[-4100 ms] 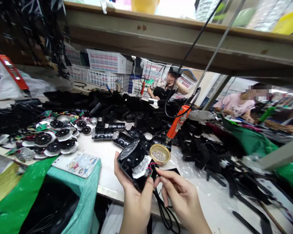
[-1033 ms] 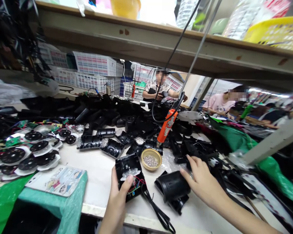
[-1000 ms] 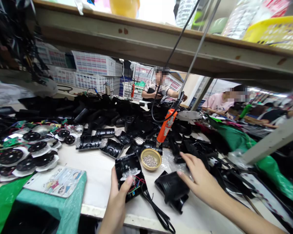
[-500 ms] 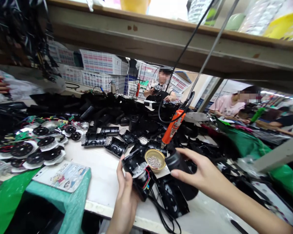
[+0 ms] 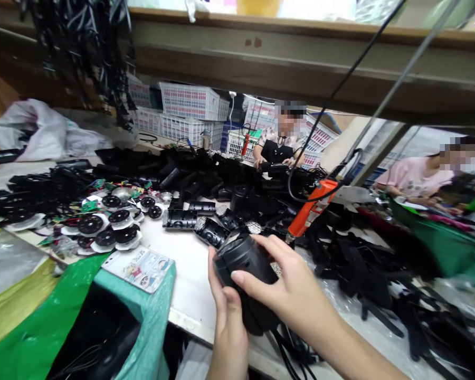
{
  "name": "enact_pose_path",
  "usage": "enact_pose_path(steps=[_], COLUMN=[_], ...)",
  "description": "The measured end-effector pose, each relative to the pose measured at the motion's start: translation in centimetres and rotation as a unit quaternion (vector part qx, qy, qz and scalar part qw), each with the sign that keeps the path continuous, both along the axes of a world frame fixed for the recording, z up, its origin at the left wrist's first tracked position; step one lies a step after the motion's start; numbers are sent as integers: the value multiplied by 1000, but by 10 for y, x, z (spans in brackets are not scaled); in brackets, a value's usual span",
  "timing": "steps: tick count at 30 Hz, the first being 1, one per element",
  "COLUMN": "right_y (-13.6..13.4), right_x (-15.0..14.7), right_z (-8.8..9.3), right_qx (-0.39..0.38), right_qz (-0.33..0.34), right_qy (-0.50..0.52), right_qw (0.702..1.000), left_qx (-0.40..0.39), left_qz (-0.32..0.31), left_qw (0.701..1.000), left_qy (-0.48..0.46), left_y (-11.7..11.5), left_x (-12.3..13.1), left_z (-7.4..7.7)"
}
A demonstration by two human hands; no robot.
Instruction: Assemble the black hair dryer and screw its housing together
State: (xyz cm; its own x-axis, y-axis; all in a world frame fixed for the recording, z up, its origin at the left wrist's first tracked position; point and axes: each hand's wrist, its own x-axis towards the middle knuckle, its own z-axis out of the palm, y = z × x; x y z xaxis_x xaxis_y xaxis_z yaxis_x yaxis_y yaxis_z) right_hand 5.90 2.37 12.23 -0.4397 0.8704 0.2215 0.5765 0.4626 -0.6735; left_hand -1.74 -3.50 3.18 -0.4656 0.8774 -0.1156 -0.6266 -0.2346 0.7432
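Low in the middle of the frame, two bare hands hold one black plastic housing point(image 5: 247, 274) above the near edge of a white bench point(image 5: 190, 274). The left hand point(image 5: 229, 322) cups it from below, fingers curled up its left side. The right hand point(image 5: 288, 287) lies over its top and right side, thumb and fingers closed on the shell, so both hands grip it. A black cord point(image 5: 288, 353) trails down from under the housing toward the bottom edge.

Just behind the hands, right of centre, an orange screwdriver point(image 5: 311, 214) hangs tip down on a cable. Round speaker parts point(image 5: 103, 229) lie at left centre, and a printed card point(image 5: 140, 269) rests on teal cloth at lower left. Black shells point(image 5: 229, 184) are heaped across the middle. Two other people sit at the back.

Judging from the grip, the two halves seem to be closing together. It would go best with the edges lined up all round, wires tucked inside, the cord clear of the seam, and even pressure from both hands.
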Motion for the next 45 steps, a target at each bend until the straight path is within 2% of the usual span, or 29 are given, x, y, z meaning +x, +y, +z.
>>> enact_pose_path(steps=[4, 9, 14, 20, 24, 26, 29, 33, 35, 37, 38, 39, 42, 43, 45], right_y=[0, -7, -10, -15, -19, -19, -14, -15, -18, -22, -24, -26, -38, -42, -51], right_x=[4, 6, 4, 0, -1, 0, 1, 5, 9, 17, 22, 27, 40, 41, 39], right_z=[-1, -16, -27, -41, -51, -53, -52, -49, -50, -55, -59, -64, -84, -91, -104], right_qx=[5, 16, 11, -29, -47, -72, -136, -229, -268, -270, -248, -213, -81, -45, 14], right_qz=[-33, -47, -39, -27, -14, -27, -5, 71, 62, 38, 19, -6, -92, -109, -121], right_qy=[58, 67, 68, 87, 85, 107, 195, 309, 368, 422, 424, 400, 232, 189, 169], right_qw=[998, 997, 997, 995, 995, 991, 971, 920, 888, 864, 871, 891, 965, 975, 978], left_qx=[5, -10, -43, -53, -41, -8, 38, 24, 17, -4, -22, -42, -108, -126, -146], left_qz=[1, -38, -42, -3, 13, -4, -43, -48, -58, -61, -58, -55, -57, -64, -77], left_qw=[1000, 999, 997, 984, 984, 989, 994, 998, 998, 997, 995, 991, 975, 970, 960], left_qy=[-22, -19, 54, 170, 172, 148, 96, 45, 18, -39, -75, -110, -184, -200, -227], left_y=[0, -7, -13, -15, -15, -14, -12, -8, -6, -2, 0, 2, 10, 11, 13], left_x=[-7, -7, -4, -3, -2, -2, -3, -4, -5, -6, -7, -9, -13, -13, -14], left_z=[-2, -1, 5, 6, 1, 1, 2, 6, 5, 2, 0, -2, -7, -7, -5])
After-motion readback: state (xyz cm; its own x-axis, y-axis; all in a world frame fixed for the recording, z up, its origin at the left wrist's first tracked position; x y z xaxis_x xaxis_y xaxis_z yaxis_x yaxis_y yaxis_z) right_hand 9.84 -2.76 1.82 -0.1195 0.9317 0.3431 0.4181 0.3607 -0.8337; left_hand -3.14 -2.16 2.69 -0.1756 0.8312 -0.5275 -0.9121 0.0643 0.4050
